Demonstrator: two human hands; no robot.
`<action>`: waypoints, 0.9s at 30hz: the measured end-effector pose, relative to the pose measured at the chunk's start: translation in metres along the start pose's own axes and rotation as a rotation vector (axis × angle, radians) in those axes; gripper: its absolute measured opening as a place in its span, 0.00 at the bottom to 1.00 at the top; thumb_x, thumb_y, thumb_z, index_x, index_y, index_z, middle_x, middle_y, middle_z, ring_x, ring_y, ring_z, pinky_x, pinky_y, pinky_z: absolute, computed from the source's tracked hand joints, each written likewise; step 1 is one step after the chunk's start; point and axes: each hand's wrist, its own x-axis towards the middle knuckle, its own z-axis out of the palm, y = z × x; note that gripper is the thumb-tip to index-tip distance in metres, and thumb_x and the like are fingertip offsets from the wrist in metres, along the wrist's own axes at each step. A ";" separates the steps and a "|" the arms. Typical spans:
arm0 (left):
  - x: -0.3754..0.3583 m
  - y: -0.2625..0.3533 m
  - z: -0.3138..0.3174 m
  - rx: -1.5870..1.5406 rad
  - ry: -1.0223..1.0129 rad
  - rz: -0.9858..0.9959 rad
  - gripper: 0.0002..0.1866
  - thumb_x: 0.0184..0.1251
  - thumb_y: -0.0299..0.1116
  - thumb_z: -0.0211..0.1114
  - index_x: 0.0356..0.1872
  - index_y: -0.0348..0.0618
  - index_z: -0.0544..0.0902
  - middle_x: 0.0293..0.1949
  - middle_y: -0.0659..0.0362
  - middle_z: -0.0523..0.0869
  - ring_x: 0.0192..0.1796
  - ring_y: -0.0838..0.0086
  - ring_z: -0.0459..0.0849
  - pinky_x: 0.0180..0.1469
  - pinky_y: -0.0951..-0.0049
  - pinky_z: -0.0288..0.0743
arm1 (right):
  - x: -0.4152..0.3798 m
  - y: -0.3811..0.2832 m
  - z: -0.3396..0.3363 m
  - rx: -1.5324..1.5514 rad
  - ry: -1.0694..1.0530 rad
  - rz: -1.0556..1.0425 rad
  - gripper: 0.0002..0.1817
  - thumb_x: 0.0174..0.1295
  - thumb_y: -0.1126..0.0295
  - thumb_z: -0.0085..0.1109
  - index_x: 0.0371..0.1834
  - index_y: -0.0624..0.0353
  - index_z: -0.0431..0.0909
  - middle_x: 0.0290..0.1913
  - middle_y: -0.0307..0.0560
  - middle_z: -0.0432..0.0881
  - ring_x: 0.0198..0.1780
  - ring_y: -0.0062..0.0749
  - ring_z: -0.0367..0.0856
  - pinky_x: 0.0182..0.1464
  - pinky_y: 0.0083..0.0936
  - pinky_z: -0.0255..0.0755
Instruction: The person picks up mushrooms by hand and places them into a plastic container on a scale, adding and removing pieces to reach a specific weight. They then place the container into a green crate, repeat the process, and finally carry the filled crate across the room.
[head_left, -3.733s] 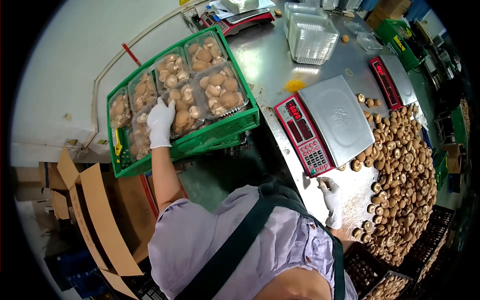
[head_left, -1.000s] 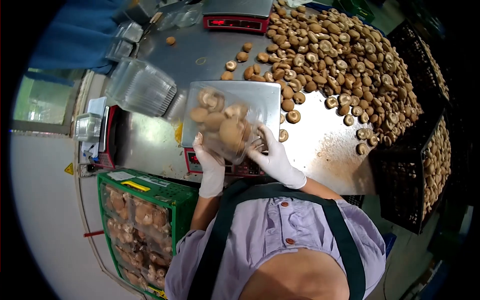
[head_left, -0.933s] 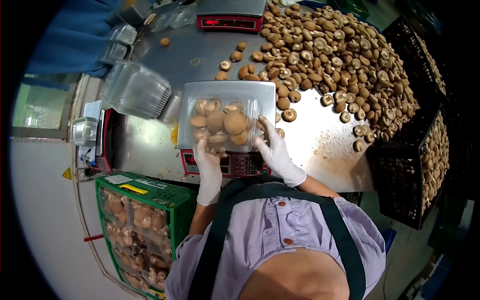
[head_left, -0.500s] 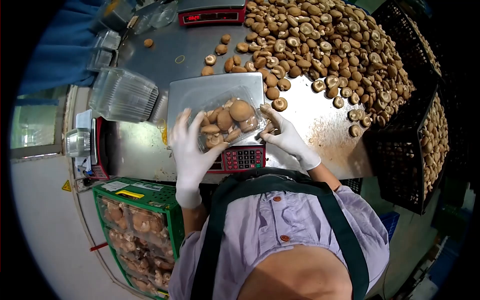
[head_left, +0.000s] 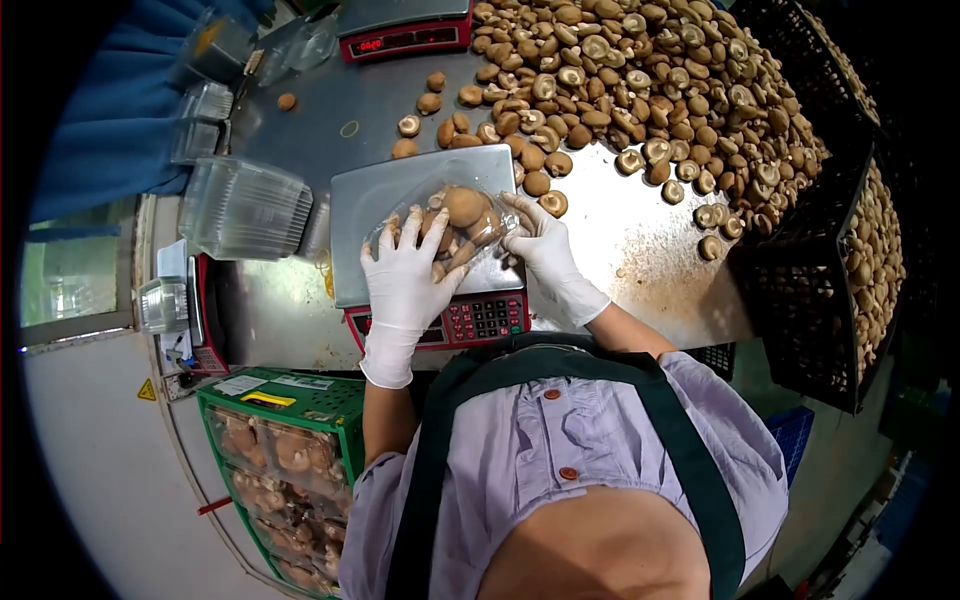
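A clear plastic container (head_left: 489,241) of brown shiitake mushrooms (head_left: 464,206) rests on the metal pan of a red weighing scale (head_left: 355,190). My left hand (head_left: 408,280), in a white glove, lies over the container's left and near side with its fingers spread, hiding part of the mushrooms. At the right end, my gloved right hand (head_left: 550,255) grips the container's edge, thumb and fingers closed on it. The scale's keypad (head_left: 485,318) shows below my hands.
A large heap of mushrooms (head_left: 650,90) covers the back right of the metal table. Black crates (head_left: 800,290) of mushrooms stand at right. Stacked clear containers (head_left: 245,208) sit at left, a second scale (head_left: 405,38) behind. A green crate (head_left: 285,400) with packed mushrooms stands below.
My left hand has shifted from the container's left side to across its top, fingers spread. My right hand stays at the right end. The whole view has shifted slightly.
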 end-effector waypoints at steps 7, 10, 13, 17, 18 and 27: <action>0.004 0.013 -0.010 0.005 -0.021 0.002 0.42 0.41 0.41 0.68 0.66 0.53 0.66 0.60 0.46 0.71 0.59 0.49 0.71 0.57 0.47 0.64 | 0.002 0.028 0.004 -0.295 -0.010 -0.150 0.42 0.48 0.80 0.65 0.68 0.68 0.54 0.60 0.52 0.69 0.52 0.27 0.75 0.49 0.18 0.73; 0.004 0.020 -0.013 0.025 -0.043 0.005 0.43 0.40 0.36 0.66 0.66 0.48 0.65 0.59 0.41 0.71 0.58 0.46 0.72 0.58 0.48 0.65 | -0.008 0.018 0.011 -0.319 -0.014 -0.192 0.47 0.46 0.79 0.67 0.70 0.68 0.49 0.59 0.52 0.70 0.52 0.27 0.74 0.50 0.19 0.72; 0.007 0.021 -0.008 0.043 -0.054 0.008 0.44 0.39 0.34 0.65 0.67 0.46 0.63 0.58 0.38 0.71 0.55 0.45 0.74 0.58 0.51 0.67 | -0.013 0.014 0.012 -0.190 -0.050 0.006 0.48 0.46 0.79 0.67 0.71 0.68 0.48 0.58 0.53 0.70 0.51 0.27 0.75 0.50 0.19 0.72; 0.009 0.016 0.006 0.078 -0.014 0.045 0.42 0.41 0.33 0.63 0.67 0.47 0.63 0.56 0.38 0.73 0.48 0.47 0.80 0.49 0.58 0.77 | -0.013 0.014 0.015 -0.297 -0.023 -0.128 0.50 0.44 0.78 0.68 0.72 0.63 0.47 0.43 0.46 0.73 0.38 0.22 0.74 0.40 0.17 0.72; 0.008 0.016 0.008 0.079 -0.017 0.047 0.42 0.41 0.33 0.63 0.67 0.47 0.63 0.56 0.38 0.73 0.48 0.47 0.80 0.49 0.58 0.77 | -0.013 0.011 0.018 -0.331 0.021 -0.128 0.52 0.44 0.78 0.67 0.73 0.59 0.45 0.28 0.39 0.75 0.27 0.18 0.73 0.31 0.15 0.71; 0.023 0.000 -0.019 -0.044 0.083 -0.004 0.31 0.49 0.32 0.58 0.61 0.55 0.72 0.36 0.53 0.86 0.28 0.62 0.85 0.34 0.65 0.79 | -0.008 0.000 0.030 -0.326 0.081 -0.043 0.44 0.44 0.75 0.67 0.67 0.64 0.56 0.33 0.44 0.79 0.30 0.20 0.77 0.33 0.16 0.73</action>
